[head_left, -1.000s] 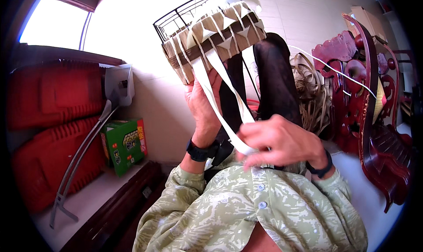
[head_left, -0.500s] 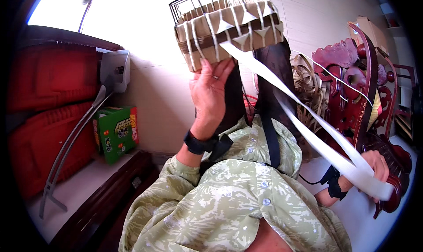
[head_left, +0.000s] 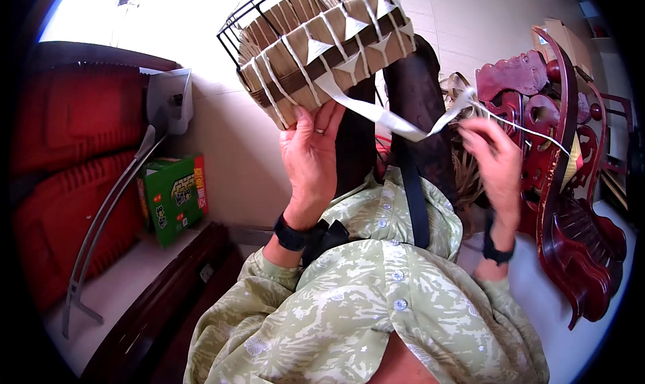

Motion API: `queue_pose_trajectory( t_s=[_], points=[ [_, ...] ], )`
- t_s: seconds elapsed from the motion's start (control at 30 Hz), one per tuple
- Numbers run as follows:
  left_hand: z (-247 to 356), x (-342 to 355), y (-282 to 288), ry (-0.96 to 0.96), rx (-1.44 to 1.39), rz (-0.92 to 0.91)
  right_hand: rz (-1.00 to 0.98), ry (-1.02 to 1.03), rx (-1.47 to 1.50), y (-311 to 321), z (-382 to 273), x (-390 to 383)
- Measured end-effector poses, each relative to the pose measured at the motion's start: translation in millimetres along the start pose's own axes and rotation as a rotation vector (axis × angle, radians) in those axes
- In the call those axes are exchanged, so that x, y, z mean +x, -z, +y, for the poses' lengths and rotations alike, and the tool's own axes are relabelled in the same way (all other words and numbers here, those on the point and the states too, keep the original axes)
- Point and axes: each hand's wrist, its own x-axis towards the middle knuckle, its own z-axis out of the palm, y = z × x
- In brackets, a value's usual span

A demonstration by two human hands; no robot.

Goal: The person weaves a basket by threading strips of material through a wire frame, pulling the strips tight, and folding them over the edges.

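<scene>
Left hand (head_left: 310, 165) pinches the likely light, stiff wire-framed basket (head_left: 344, 51) at its lower edge; right hand (head_left: 496, 162), beside the limp-looking strap (head_left: 384, 117): fingers blurred, pinch unclear.

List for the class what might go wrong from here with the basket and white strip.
The left hand alone grips the basket, near one lower corner, so it might tip. The strip sags and bends near the right hand, so it could twist.
</scene>
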Motion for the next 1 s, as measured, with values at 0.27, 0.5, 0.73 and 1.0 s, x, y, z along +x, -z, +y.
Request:
queue_pose_trajectory(
  t_s=[0.27,0.5,0.73,1.0],
  points=[
    [3,19,12,0.034,-0.029,0.013,-0.199,0.444,-0.111,-113,-31,49],
    [21,16,6,0.081,0.021,0.055,-0.529,-0.032,0.110,-101,-23,62],
    [67,-27,-3,0.299,0.484,0.048,-0.439,0.083,-0.117,-76,-64,50],
    [45,3,-42,0.278,0.377,-0.148,-0.402,0.274,-0.066,-67,-68,20]
  ],
)
